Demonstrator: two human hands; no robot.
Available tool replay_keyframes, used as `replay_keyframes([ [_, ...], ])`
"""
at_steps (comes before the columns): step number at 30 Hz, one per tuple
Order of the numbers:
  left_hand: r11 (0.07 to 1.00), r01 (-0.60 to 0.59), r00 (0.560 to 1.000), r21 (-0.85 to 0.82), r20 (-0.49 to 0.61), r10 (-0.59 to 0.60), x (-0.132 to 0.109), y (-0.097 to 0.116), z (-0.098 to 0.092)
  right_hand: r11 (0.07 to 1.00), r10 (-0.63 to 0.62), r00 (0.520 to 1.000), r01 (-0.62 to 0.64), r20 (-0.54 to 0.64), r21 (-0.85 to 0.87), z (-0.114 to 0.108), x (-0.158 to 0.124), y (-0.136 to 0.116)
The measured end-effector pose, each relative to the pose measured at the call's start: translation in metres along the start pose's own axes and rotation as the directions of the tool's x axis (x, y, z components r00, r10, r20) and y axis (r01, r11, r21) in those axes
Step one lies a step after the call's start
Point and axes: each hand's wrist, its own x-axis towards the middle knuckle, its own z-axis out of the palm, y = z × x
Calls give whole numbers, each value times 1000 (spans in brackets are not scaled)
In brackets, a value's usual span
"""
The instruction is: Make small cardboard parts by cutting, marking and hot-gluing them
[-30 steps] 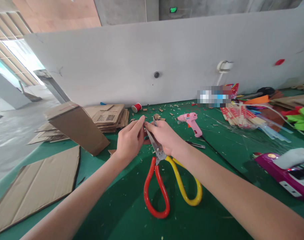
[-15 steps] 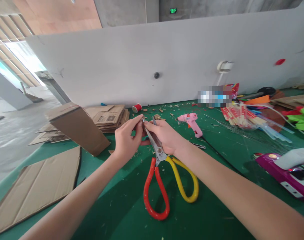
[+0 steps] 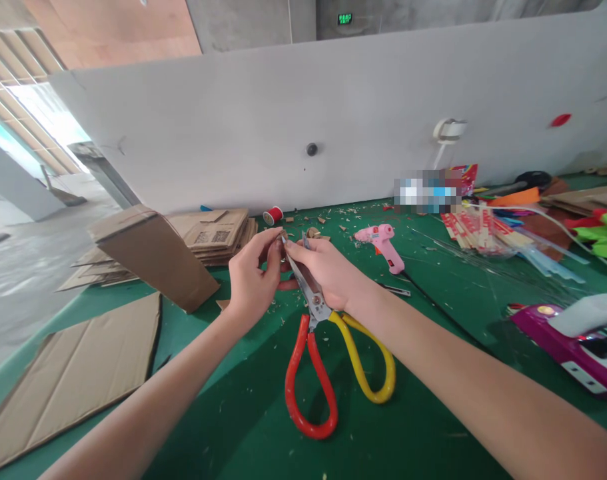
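Observation:
My right hand (image 3: 328, 270) is closed around the blades of a large pair of scissors (image 3: 317, 303), above the pivot. The scissors' red and yellow handles hang toward me, spread apart, with no fingers in the loops. One blade tip points up to the fingertips of my left hand (image 3: 253, 277). That hand is closed in a pinch on something small right at the tip; the fingers hide most of it, and I cannot make out what it is. Both hands meet in the air over the green tabletop (image 3: 233, 420).
To the left stand a leaning cardboard box (image 3: 156, 257), a flat cardboard sheet (image 3: 83, 377) and stacked cardboard (image 3: 218, 233). A red thread spool (image 3: 272, 215) lies behind my hands. Rightward are a pink glue gun (image 3: 383, 245), a box cutter (image 3: 397, 291), packaged sticks (image 3: 478, 230) and a purple iron (image 3: 558, 347).
Both hands keep their grips, with only a slight shift of the left fingers and thumb at the blade tip. The scissors have barely moved.

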Motion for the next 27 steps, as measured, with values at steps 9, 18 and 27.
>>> replay_keyframes([
  [9,893,-313,945,324,13,327,4,-3,-5,1000,0,1000,0,-31,-10,2,0,1],
  [18,777,-480,871,407,116,477,6,-13,-8,999,-6,996,1,-90,-54,4,3,3],
  [27,822,-386,908,418,17,418,5,-5,-8,1000,-7,999,7,-47,8,1,2,4],
])
